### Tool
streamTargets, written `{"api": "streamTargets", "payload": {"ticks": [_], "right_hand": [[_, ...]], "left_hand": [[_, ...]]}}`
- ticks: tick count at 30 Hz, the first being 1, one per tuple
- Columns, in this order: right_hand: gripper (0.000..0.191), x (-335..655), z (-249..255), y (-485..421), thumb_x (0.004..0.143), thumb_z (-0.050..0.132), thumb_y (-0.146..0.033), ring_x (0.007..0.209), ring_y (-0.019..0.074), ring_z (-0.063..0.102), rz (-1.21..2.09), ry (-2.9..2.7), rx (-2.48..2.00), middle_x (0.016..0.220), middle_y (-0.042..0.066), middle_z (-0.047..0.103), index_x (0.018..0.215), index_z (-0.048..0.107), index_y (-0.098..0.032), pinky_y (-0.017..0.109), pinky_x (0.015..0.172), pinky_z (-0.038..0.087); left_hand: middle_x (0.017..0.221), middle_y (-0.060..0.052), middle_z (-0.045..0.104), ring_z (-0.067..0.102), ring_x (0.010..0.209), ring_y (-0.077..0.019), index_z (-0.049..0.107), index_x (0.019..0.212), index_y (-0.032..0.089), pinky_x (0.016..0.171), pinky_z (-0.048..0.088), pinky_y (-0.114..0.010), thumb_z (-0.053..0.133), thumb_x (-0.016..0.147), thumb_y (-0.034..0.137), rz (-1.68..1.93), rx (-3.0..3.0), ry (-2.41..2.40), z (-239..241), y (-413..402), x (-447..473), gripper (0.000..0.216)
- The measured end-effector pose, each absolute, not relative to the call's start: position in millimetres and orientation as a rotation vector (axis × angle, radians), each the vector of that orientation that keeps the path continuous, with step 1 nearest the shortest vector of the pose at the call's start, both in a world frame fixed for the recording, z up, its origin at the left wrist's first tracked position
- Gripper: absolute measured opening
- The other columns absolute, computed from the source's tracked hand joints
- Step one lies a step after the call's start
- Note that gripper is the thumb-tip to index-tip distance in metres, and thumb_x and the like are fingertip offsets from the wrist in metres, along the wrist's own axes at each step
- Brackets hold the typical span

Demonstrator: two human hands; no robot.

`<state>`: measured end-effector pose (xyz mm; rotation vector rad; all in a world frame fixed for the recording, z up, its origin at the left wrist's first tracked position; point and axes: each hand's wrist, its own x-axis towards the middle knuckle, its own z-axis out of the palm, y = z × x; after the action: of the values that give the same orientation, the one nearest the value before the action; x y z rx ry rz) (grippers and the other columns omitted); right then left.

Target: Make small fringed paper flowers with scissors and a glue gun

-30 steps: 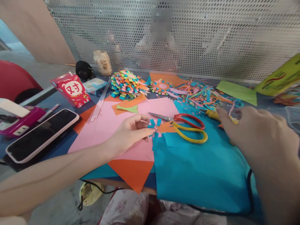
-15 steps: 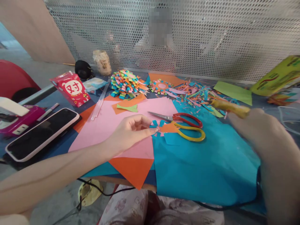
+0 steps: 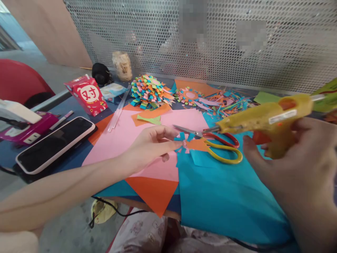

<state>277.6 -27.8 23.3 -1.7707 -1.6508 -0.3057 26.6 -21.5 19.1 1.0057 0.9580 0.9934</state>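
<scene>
Between the thumb and fingers of my left hand [image 3: 155, 147] is a small fringed paper flower [image 3: 181, 138] with blue and pink strips. An orange paper piece [image 3: 198, 144] extends from its right side. My right hand [image 3: 297, 165] grips a yellow hot glue gun [image 3: 265, 117], its nozzle pointing left toward the flower. Scissors [image 3: 223, 151] with one red and one yellow handle loop lie just right of the flower, under the glue gun's nozzle. Pink paper [image 3: 158, 172] lies beneath my left hand, and blue paper [image 3: 223, 196] spreads below the glue gun.
Behind stand a finished-looking fringed paper ball [image 3: 149, 91], a flat fringed rosette [image 3: 188, 95] and a heap of paper shreds [image 3: 229, 102]. On the left are a phone [image 3: 56, 144], a purple power strip [image 3: 42, 123] and a red packet [image 3: 89, 96]. A perforated metal panel [image 3: 158, 35] borders the table.
My right hand has brought the glue gun left and nearer, turning its nozzle toward the flower. My left hand keeps hold of the flower. The whole view has shifted slightly.
</scene>
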Motion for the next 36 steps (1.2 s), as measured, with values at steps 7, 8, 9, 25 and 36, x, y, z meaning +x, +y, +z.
{"api": "streamTargets", "payload": {"ticks": [7, 8, 9, 25, 36], "right_hand": [[0.047, 289, 5, 3, 0.073, 0.059, -0.043, 0.084, 0.0454, 0.065, -0.122, -1.546, -2.365, 0.096, 0.029, 0.064, 0.106, 0.048, -0.011, 0.046, 0.061, 0.044], [0.047, 295, 2, 7, 0.075, 0.057, -0.044, 0.084, 0.0454, 0.065, -0.103, -1.525, -2.392, 0.096, 0.029, 0.064, 0.107, 0.047, -0.011, 0.046, 0.061, 0.044], [0.048, 301, 1, 11, 0.077, 0.055, -0.045, 0.084, 0.0455, 0.065, -0.068, -1.500, -2.416, 0.096, 0.030, 0.064, 0.109, 0.047, -0.010, 0.046, 0.061, 0.043], [0.033, 233, 31, -34, 0.083, 0.054, -0.051, 0.078, 0.0228, 0.068, 0.782, -2.054, -1.305, 0.089, 0.007, 0.072, 0.090, 0.064, -0.020, 0.035, 0.065, 0.056], [0.024, 215, 25, -34, 0.086, 0.055, -0.030, 0.047, 0.0099, 0.052, 1.007, -1.941, -1.225, 0.057, -0.001, 0.060, 0.066, 0.060, -0.019, 0.021, 0.046, 0.042]], "left_hand": [[0.062, 0.004, 0.062, 0.053, 0.050, -0.0062, 0.064, 0.075, 0.016, 0.044, 0.039, -0.018, 0.078, 0.065, 0.022, 0.957, 1.141, 0.944, 15, -24, 26, 0.019], [0.060, 0.004, 0.061, 0.052, 0.049, -0.0062, 0.063, 0.075, 0.016, 0.044, 0.038, -0.019, 0.078, 0.065, 0.023, 0.950, 1.159, 0.952, 15, -24, 25, 0.019], [0.059, 0.004, 0.061, 0.051, 0.048, -0.0063, 0.063, 0.075, 0.017, 0.043, 0.038, -0.019, 0.079, 0.065, 0.024, 0.941, 1.177, 0.960, 16, -24, 25, 0.020], [0.090, 0.001, 0.057, 0.057, 0.062, -0.0072, 0.041, 0.077, 0.020, 0.036, 0.041, -0.014, 0.078, 0.068, 0.026, 0.981, 1.320, 0.938, 18, -27, 25, 0.039], [0.083, 0.000, 0.056, 0.053, 0.053, -0.0059, 0.057, 0.079, 0.017, 0.030, 0.042, -0.013, 0.072, 0.074, 0.025, 0.975, 1.524, 0.979, 18, -27, 21, 0.018]]}}
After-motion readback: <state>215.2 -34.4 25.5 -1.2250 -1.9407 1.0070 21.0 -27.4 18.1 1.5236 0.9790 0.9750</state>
